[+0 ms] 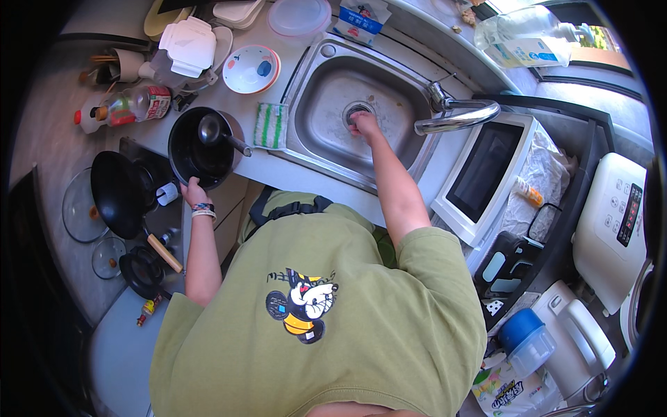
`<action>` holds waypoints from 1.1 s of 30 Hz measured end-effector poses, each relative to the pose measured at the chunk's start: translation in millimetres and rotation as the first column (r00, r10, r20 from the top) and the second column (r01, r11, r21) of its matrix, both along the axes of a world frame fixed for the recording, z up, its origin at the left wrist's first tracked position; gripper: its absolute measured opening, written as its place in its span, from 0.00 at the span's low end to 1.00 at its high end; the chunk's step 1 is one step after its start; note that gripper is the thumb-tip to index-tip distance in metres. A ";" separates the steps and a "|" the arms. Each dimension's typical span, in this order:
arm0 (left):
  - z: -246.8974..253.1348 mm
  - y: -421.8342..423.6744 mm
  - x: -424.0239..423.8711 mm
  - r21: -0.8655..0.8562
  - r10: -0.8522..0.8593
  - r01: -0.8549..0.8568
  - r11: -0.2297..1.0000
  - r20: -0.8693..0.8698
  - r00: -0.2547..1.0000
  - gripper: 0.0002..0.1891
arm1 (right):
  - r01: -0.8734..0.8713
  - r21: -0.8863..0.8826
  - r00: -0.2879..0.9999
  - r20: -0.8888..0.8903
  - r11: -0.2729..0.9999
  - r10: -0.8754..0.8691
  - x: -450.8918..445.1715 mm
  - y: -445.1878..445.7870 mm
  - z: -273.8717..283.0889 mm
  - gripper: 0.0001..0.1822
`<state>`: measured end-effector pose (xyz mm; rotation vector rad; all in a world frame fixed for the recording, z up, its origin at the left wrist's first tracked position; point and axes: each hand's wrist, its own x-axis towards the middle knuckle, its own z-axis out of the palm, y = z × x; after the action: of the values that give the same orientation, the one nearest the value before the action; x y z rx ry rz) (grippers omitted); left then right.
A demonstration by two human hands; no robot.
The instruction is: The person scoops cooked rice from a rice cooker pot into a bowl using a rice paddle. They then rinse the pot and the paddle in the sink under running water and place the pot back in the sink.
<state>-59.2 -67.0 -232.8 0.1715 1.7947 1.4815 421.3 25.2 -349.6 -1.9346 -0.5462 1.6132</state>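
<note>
My left hand (195, 194) grips the near side of a deep dark pot (193, 161), which is by the counter's edge left of the sink. A metal ladle (210, 129) rests in the pot, its handle over the right rim. Inside the stainless-steel sink (323, 135), my right hand (365, 125) reaches down to the drain strainer (358, 108). Its fingertips are at the strainer's near edge; whether they grip it I cannot tell. A few bits of residue lie on the sink floor. The chrome faucet (458, 115) curves over the sink's right side.
A green-striped cloth (271, 125) lies between pot and sink. Stacked bowls (250, 70) and plastic bottles (135, 106) stand behind the pot. To the left are a black wok (117, 195) with a wooden handle and a small frying pan (140, 273). A white microwave (484, 174) stands right of the sink.
</note>
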 end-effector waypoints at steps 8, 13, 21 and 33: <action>-6.3 -0.8 -4.7 0.016 -0.019 0.019 1.000 -0.013 1.000 0.30 | -0.014 -0.061 1.000 0.025 0.998 0.016 3.4 0.2 8.5 0.08; -4.5 -1.4 -4.4 0.024 -0.017 0.017 1.000 -0.001 1.000 0.30 | -0.003 -0.090 1.000 -0.028 0.996 0.000 3.4 -1.4 8.5 0.08; -1.2 -0.8 -1.9 0.024 -0.019 0.019 1.000 -0.002 1.000 0.29 | 0.030 -0.060 0.999 0.033 0.998 -0.028 3.4 -2.8 0.9 0.08; -0.3 0.3 -0.8 0.014 -0.002 0.002 1.000 0.009 1.000 0.30 | 0.018 -0.069 1.000 0.022 0.997 -0.017 0.2 -2.4 0.9 0.07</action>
<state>-60.1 -66.7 -233.1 0.1734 1.7769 1.4920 421.5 22.9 -348.7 -2.0040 -0.4865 1.6220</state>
